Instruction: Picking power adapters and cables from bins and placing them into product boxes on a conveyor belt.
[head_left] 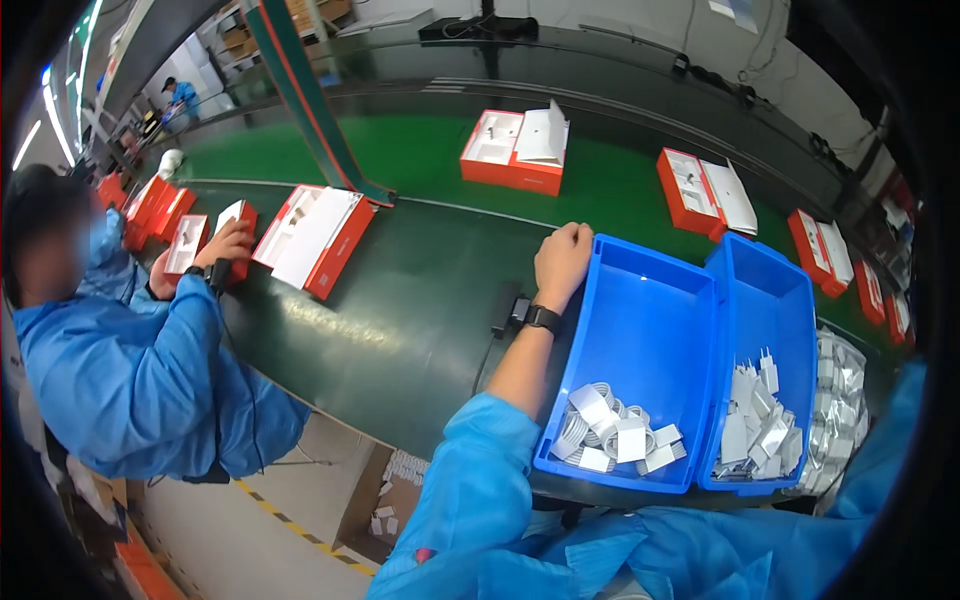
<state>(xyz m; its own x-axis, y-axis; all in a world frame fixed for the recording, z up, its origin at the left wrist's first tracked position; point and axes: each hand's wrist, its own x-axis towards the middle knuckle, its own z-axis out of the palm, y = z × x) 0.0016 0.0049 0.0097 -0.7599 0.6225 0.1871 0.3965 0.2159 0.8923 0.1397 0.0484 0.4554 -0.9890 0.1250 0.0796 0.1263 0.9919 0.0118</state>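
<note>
Currently left hand [563, 257] is resting fisted, fingers curled on nothing, beside the blue bin [650, 320]; coiled white cables [610, 430] inside probably light, floppy, best pinched mid-coil. Right hand not showing.

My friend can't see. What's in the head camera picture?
A left hand rests closed on the rim of a blue bin holding white coiled cables. Beyond it, open orange boxes ride a green conveyor belt.

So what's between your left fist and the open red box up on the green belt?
Head view: only bare dark belt and green belt separate the left hand from the red box.
</note>
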